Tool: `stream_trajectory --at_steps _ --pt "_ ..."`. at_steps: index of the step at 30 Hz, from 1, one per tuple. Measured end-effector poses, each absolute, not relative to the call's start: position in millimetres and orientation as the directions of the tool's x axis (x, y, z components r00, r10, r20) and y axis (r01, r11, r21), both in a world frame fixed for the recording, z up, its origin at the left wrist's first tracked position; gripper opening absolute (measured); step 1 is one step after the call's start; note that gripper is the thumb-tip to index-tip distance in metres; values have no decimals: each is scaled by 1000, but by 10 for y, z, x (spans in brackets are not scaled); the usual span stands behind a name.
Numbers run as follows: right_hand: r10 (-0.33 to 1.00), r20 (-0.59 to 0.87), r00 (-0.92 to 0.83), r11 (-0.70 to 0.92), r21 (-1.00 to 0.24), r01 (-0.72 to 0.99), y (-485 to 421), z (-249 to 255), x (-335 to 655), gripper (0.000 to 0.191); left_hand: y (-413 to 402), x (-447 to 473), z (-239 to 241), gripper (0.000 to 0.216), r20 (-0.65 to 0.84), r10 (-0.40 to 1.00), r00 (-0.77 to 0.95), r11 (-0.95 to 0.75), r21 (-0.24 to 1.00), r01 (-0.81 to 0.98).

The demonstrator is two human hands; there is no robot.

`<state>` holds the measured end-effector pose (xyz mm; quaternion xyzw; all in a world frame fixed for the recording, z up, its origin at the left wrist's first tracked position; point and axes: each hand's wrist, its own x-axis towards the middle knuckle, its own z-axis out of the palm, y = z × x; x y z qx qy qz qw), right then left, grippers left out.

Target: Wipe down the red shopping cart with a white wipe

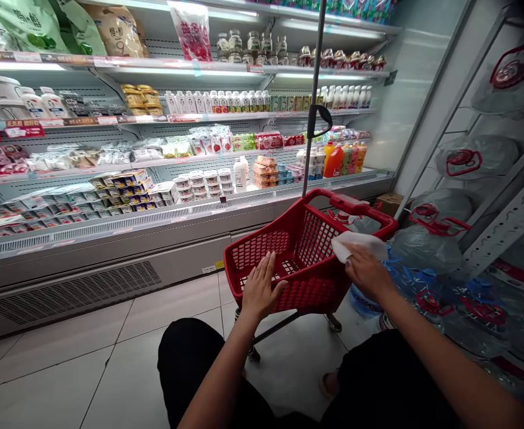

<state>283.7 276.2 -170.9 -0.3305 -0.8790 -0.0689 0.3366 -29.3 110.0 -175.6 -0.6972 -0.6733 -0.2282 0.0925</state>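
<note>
In front of my knees stands a small red shopping cart (pixel 319 292) with a perforated plastic basket and metal wheels. My left hand (pixel 260 289) is at the basket's near rim, fingers stretched out and nothing held. A white cloth (pixel 364 243) lies under and around the fingers of my right hand (pixel 365 268), which presses it on the cart's right end, just below the red handle (pixel 355 205). Part of the cloth hangs past the fingers. A dark upright pole (pixel 314 89) with a black hook rises from the cart's far side.
A refrigerated display case (pixel 190 229) with several shelves of yogurt, milk and juice runs along the far side. Large water bottles (pixel 436 298) crowd the right, on the floor and on a white rack (pixel 507 232). A cardboard box (pixel 389 204) sits behind the handle. Tiled floor (pixel 154 304) lies left.
</note>
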Motion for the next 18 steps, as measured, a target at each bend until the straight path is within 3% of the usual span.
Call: stream_trajectory --at_steps 5,13,18 --pt "561 669 -488 743 -147 653 2625 -1678 2784 46 1140 -280 -1759 81 464 885 -43 -36 160 986" --pt "418 601 -682 878 -76 472 2134 -2030 2066 51 1146 -335 -1763 77 439 896 -69 -26 207 978" --pt "515 664 -542 772 -83 631 2607 -1792 2774 50 1124 -356 -1762 77 443 893 -75 -22 211 977"
